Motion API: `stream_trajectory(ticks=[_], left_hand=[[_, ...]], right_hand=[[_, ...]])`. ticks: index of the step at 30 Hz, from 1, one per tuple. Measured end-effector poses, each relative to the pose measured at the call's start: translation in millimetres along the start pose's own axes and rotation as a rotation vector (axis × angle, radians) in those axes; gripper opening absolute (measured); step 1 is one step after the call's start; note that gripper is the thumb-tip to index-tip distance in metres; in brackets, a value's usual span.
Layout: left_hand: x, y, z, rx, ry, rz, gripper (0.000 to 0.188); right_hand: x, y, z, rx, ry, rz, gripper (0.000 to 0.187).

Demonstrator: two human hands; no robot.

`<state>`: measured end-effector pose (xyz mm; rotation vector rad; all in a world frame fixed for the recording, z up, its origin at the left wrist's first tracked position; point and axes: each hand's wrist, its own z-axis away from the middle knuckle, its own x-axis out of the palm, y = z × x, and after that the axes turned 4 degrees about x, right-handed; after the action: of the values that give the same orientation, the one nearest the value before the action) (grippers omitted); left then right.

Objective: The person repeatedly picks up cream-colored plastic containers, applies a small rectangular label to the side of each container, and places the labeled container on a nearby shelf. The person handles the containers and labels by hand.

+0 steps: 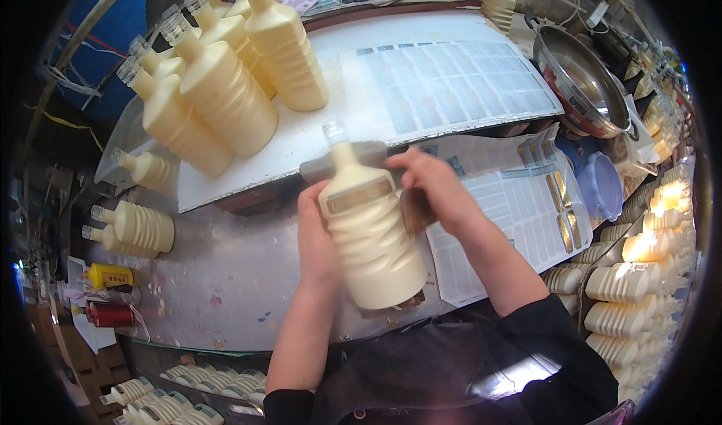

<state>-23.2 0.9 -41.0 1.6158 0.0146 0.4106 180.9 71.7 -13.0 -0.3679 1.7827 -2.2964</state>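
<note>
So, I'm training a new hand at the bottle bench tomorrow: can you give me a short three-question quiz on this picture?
1. True or false: the left hand holds the cream bottle from the side.
2. What is the right hand doing? A) lifting the metal bowl B) pressing on the bottle's upper part near its gold label C) resting in the lap
3. Fill in: the group of bottles at the upper left stands on a white ____.

Key: 1 true; 2 B; 3 board.
</note>
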Motion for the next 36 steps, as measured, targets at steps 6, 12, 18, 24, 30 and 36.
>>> stream_trajectory(ticks=[6, 12, 18, 24, 30, 36], left_hand=[[13, 23, 9, -0.085, -0.034, 0.232, 0.067], [9, 16, 6, -0.11, -0.027, -0.084, 0.046], [10, 18, 11, -0.111, -0.058, 0.065, 0.041], [7, 16, 20, -0.09, -0.095, 0.173, 0.051], [3, 19, 34, -0.11, -0.178, -0.103, 0.078], [29, 38, 37, 0.011, -0.032, -0.529, 0.092]], right_hand=[[39, -55, -3, -0.311, 0.195, 0.094, 0.034], [75, -44, 1, -0.568, 0.284, 0.637, 0.038], [22, 0, -16, -0.509, 0.288, 0.419, 0.042], [16, -18, -15, -0.515, 0.237, 0.389, 0.042], [38, -34, -8, -0.4, 0.192, 0.408, 0.037], [89, -58, 6, -0.498, 0.208, 0.698, 0.036]])
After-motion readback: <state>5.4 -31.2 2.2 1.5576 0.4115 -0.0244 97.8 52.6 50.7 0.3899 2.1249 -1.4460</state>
